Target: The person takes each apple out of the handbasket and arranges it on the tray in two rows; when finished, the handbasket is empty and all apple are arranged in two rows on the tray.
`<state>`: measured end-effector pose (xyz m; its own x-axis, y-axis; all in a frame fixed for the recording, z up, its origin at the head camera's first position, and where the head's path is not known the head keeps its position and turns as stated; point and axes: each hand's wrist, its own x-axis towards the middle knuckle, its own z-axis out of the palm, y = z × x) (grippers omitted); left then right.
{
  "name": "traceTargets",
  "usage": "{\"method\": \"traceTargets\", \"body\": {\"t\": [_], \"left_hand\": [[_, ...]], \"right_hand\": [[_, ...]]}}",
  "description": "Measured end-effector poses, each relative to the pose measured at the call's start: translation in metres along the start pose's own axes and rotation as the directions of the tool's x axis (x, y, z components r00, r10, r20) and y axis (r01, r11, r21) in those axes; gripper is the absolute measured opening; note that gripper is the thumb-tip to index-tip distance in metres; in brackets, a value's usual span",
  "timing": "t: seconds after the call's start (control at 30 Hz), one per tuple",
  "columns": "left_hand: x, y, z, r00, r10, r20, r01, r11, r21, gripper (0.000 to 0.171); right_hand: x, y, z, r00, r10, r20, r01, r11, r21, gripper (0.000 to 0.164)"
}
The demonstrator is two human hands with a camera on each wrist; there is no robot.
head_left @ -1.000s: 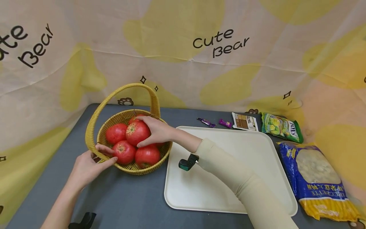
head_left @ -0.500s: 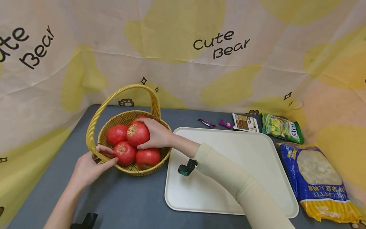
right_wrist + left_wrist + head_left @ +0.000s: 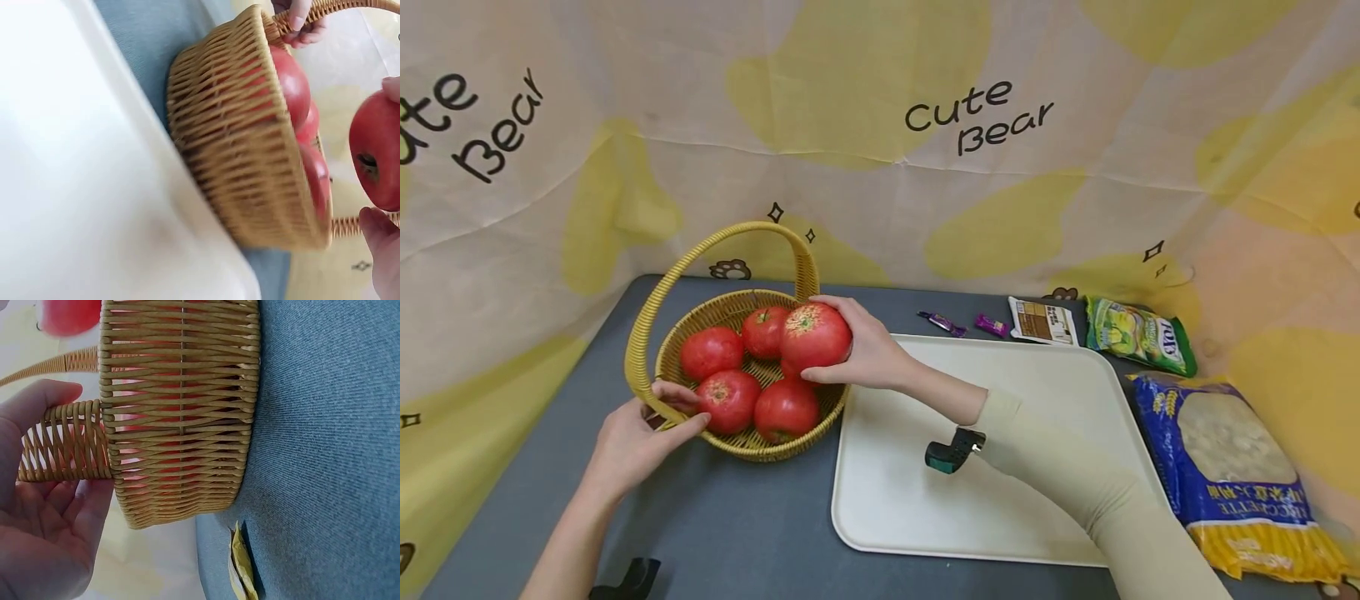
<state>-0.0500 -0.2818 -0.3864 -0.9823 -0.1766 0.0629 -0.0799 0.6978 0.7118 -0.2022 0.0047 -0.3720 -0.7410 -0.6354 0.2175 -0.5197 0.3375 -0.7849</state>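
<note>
A yellow wicker basket (image 3: pixel 760 452) with a tall arched handle stands at the left of the table, several red apples (image 3: pixel 728 402) inside it. My left hand (image 3: pixel 636 437) grips the lower end of the basket's handle at the near left; in the left wrist view the thumb and fingers wrap the woven handle (image 3: pixel 65 444). My right hand (image 3: pixel 868 346) holds one apple (image 3: pixel 815 336) by its side, over the basket's right rim. In the right wrist view that held apple (image 3: pixel 378 150) is apart from the basket, its dark stem hollow showing.
A white tray (image 3: pixel 1000 500) lies right of the basket, under my right forearm. Behind it are two small purple-wrapped candies (image 3: pixel 992 325), a brown-and-white packet (image 3: pixel 1043 320) and a green bag (image 3: pixel 1138 335). A blue-and-yellow bag (image 3: pixel 1243 483) lies along the right. Patterned cloth hangs behind.
My right hand has lifted an apple off the pile and moved right with it, uncovering the apples beneath. The left hand keeps its grip on the basket handle.
</note>
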Motion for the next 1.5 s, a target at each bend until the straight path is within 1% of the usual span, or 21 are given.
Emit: {"method": "traceTargets", "body": {"t": [0.17, 0.33, 0.43, 0.57, 0.67, 0.73, 0.83, 0.97, 1.07, 1.2, 1.37, 1.5], "left_hand": [[-0.001, -0.001, -0.001, 1.000, -0.019, -0.012, 0.020, 1.000, 0.012, 0.029], [-0.001, -0.003, -0.002, 1.000, -0.022, -0.022, 0.022, 1.000, 0.015, 0.029], [-0.002, -0.004, -0.003, 1.000, -0.011, -0.026, 0.011, 1.000, 0.019, 0.028], [-0.002, -0.005, -0.002, 1.000, 0.003, -0.030, -0.002, 1.000, 0.018, 0.026], [-0.002, -0.005, -0.001, 0.999, 0.010, -0.031, -0.010, 1.000, 0.008, 0.026], [-0.002, -0.004, 0.000, 0.999, 0.011, -0.031, -0.011, 1.000, 0.002, 0.026], [-0.002, -0.004, 0.001, 0.999, 0.005, -0.034, -0.005, 1.000, -0.004, 0.027], [-0.002, -0.004, 0.002, 0.999, 0.005, -0.040, -0.005, 1.000, -0.002, 0.027], [-0.001, -0.003, 0.002, 0.999, 0.007, -0.045, -0.007, 1.000, -0.001, 0.027], [-0.001, -0.003, 0.003, 0.999, 0.007, -0.045, -0.007, 1.000, -0.004, 0.027], [-0.001, -0.002, 0.003, 0.999, 0.007, -0.046, -0.008, 1.000, -0.009, 0.027], [0.000, -0.002, 0.004, 0.999, 0.011, -0.052, -0.011, 1.000, -0.013, 0.027]], "right_hand": [[-0.022, 0.018, -0.020, 0.994, 0.065, -0.086, -0.063, 0.998, 0.027, 0.086], [-0.041, 0.042, -0.035, 0.983, 0.127, -0.136, -0.130, 0.992, -0.009, 0.087], [-0.052, 0.057, -0.041, 0.974, 0.185, -0.129, -0.188, 0.982, -0.011, 0.088], [-0.065, 0.073, -0.046, 0.960, 0.257, -0.108, -0.256, 0.966, 0.023, 0.090], [-0.072, 0.083, -0.047, 0.952, 0.289, -0.096, -0.285, 0.957, 0.056, 0.091], [-0.076, 0.086, -0.047, 0.949, 0.302, -0.090, -0.298, 0.953, 0.052, 0.089], [-0.079, 0.089, -0.048, 0.949, 0.301, -0.090, -0.304, 0.953, -0.021, 0.085], [-0.078, 0.091, -0.049, 0.960, 0.266, -0.089, -0.277, 0.949, -0.149, 0.080], [-0.076, 0.092, -0.048, 0.968, 0.243, -0.070, -0.252, 0.947, -0.198, 0.080], [-0.072, 0.091, -0.046, 0.970, 0.239, -0.051, -0.245, 0.949, -0.199, 0.084], [-0.068, 0.091, -0.041, 0.970, 0.233, -0.062, -0.241, 0.955, -0.173, 0.089], [-0.064, 0.090, -0.037, 0.972, 0.222, -0.073, -0.232, 0.956, -0.178, 0.088]]}}
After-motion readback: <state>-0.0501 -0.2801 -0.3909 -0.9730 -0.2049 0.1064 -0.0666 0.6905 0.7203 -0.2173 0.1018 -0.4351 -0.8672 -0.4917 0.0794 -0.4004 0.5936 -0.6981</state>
